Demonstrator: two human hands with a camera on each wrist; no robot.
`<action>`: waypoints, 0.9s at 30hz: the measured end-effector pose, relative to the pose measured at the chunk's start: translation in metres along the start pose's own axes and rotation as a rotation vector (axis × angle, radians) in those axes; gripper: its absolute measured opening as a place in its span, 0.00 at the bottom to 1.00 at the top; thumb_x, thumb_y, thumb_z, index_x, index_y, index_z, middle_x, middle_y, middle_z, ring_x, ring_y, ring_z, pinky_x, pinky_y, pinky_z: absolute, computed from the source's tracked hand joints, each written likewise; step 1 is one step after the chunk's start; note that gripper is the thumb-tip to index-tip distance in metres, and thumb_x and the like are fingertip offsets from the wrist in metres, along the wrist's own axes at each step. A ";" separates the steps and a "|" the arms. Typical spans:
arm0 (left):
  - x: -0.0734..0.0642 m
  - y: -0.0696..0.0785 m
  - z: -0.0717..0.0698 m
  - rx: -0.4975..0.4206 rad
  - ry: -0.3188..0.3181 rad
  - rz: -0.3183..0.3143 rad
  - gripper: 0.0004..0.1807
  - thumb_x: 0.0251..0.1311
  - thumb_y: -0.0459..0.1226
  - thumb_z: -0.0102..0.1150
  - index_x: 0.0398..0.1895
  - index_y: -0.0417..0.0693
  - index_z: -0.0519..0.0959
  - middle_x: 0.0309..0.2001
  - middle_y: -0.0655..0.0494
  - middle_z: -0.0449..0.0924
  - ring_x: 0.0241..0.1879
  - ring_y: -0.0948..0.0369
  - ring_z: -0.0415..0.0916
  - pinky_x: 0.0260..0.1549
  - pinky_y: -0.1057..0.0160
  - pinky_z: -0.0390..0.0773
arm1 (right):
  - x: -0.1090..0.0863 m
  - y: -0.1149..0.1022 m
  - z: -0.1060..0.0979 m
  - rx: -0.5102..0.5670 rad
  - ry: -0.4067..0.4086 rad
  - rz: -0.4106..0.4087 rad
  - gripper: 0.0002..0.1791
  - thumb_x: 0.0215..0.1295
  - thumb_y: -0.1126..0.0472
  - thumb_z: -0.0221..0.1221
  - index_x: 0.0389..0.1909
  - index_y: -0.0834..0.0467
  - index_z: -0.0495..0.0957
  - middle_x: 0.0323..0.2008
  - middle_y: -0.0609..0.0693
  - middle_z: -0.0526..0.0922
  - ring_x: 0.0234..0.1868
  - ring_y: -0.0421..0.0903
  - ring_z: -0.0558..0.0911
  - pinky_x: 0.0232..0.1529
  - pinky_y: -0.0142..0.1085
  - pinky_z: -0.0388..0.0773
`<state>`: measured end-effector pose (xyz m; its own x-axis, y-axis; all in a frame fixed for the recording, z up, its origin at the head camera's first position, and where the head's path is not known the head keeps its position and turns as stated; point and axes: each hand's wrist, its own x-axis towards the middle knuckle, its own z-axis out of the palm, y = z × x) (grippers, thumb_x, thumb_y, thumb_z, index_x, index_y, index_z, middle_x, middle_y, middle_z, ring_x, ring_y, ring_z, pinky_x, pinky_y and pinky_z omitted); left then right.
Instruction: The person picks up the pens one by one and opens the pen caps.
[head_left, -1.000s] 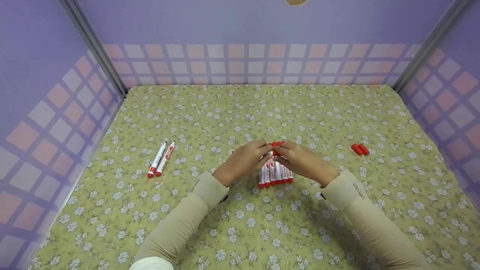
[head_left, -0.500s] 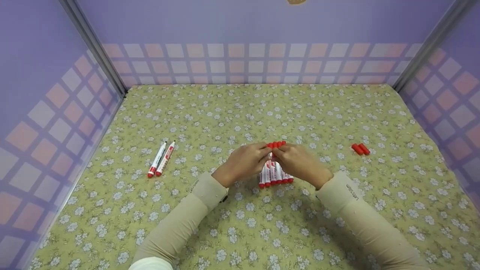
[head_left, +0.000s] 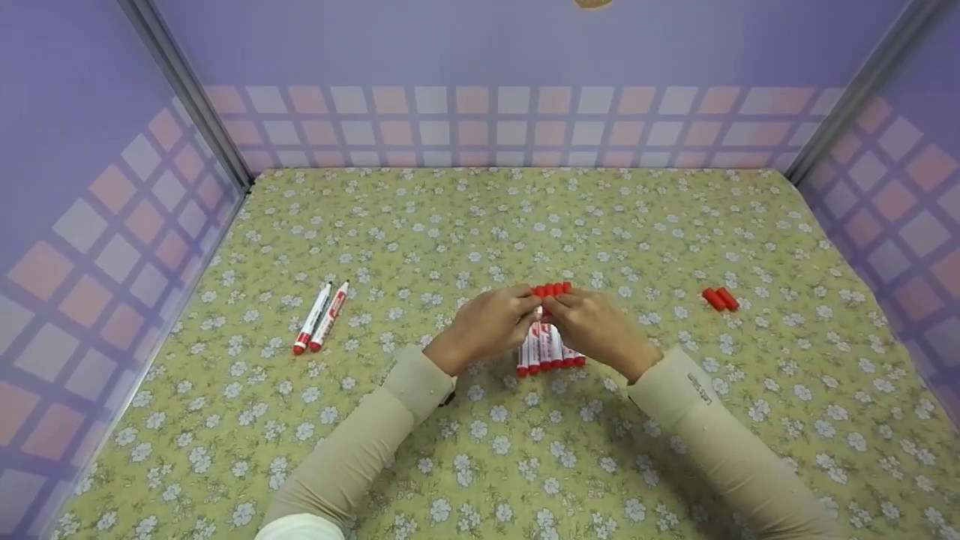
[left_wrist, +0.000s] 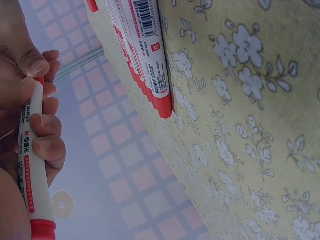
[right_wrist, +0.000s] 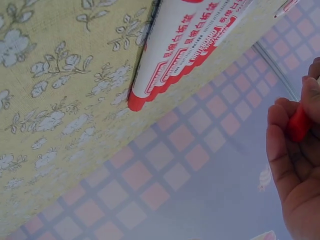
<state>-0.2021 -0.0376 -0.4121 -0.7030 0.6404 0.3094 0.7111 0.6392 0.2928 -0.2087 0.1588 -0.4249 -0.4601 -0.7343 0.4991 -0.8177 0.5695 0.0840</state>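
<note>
My left hand (head_left: 487, 324) grips a whiteboard marker (left_wrist: 34, 160), white with red lettering and a red end. My right hand (head_left: 596, 326) meets it over the table and pinches a red cap (right_wrist: 300, 123). In the left wrist view the cap end of the marker is mostly covered by fingertips. Below both hands lies a row of several red-capped markers (head_left: 553, 349), side by side; the hands hide its middle from the head view.
Two uncapped markers (head_left: 321, 319) lie together at the left, tips pointing away. Two loose red caps (head_left: 720, 298) lie side by side at the right. A flowered cloth (head_left: 480, 225) covers the table, with purple checked walls (head_left: 480, 120) behind and at both sides.
My right hand has shifted slightly left, closer against the left hand, at the marker's cap end. The left hand, row of markers and loose caps stay nearly in place.
</note>
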 end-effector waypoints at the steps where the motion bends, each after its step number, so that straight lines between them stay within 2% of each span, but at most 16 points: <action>1: 0.000 0.001 0.000 -0.015 -0.010 -0.013 0.13 0.69 0.37 0.50 0.45 0.43 0.84 0.40 0.52 0.80 0.29 0.63 0.75 0.29 0.66 0.76 | -0.001 0.000 0.000 0.003 0.007 0.000 0.03 0.60 0.66 0.64 0.30 0.62 0.80 0.24 0.53 0.83 0.23 0.46 0.80 0.28 0.35 0.81; 9: 0.000 -0.001 0.001 -0.133 -0.070 -0.098 0.14 0.69 0.38 0.49 0.45 0.44 0.84 0.40 0.55 0.79 0.29 0.64 0.72 0.29 0.67 0.73 | -0.006 0.000 0.008 -0.035 0.050 -0.033 0.03 0.59 0.69 0.64 0.34 0.64 0.80 0.27 0.55 0.84 0.28 0.48 0.82 0.32 0.36 0.82; 14: 0.000 -0.004 0.000 -0.288 -0.114 -0.161 0.14 0.70 0.38 0.49 0.44 0.44 0.85 0.32 0.54 0.76 0.26 0.63 0.66 0.27 0.68 0.68 | -0.007 -0.001 0.009 -0.092 0.085 -0.068 0.05 0.57 0.71 0.65 0.35 0.64 0.81 0.28 0.55 0.84 0.28 0.49 0.81 0.32 0.36 0.82; 17: 0.000 -0.007 0.001 -0.346 -0.130 -0.184 0.15 0.71 0.39 0.48 0.46 0.44 0.84 0.29 0.54 0.73 0.25 0.63 0.64 0.25 0.69 0.65 | -0.005 -0.001 0.009 -0.091 0.105 -0.088 0.04 0.57 0.71 0.65 0.34 0.65 0.82 0.27 0.55 0.84 0.27 0.48 0.81 0.31 0.36 0.82; 21: -0.001 -0.007 0.001 -0.327 -0.125 -0.180 0.15 0.71 0.40 0.49 0.47 0.44 0.84 0.30 0.55 0.74 0.25 0.63 0.65 0.24 0.69 0.66 | -0.003 0.000 0.009 -0.054 0.101 -0.099 0.04 0.57 0.71 0.64 0.34 0.65 0.83 0.27 0.55 0.85 0.26 0.48 0.81 0.30 0.36 0.81; 27: -0.001 -0.007 -0.003 -0.298 -0.126 -0.185 0.17 0.71 0.42 0.48 0.49 0.43 0.83 0.35 0.53 0.78 0.28 0.62 0.68 0.27 0.68 0.70 | 0.000 0.001 0.006 -0.055 0.097 -0.090 0.04 0.58 0.69 0.65 0.34 0.65 0.82 0.27 0.56 0.85 0.26 0.48 0.81 0.31 0.35 0.82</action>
<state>-0.2060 -0.0438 -0.4121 -0.8027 0.5846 0.1184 0.5305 0.6091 0.5895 -0.2115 0.1569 -0.4294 -0.3481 -0.7457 0.5681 -0.8328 0.5242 0.1777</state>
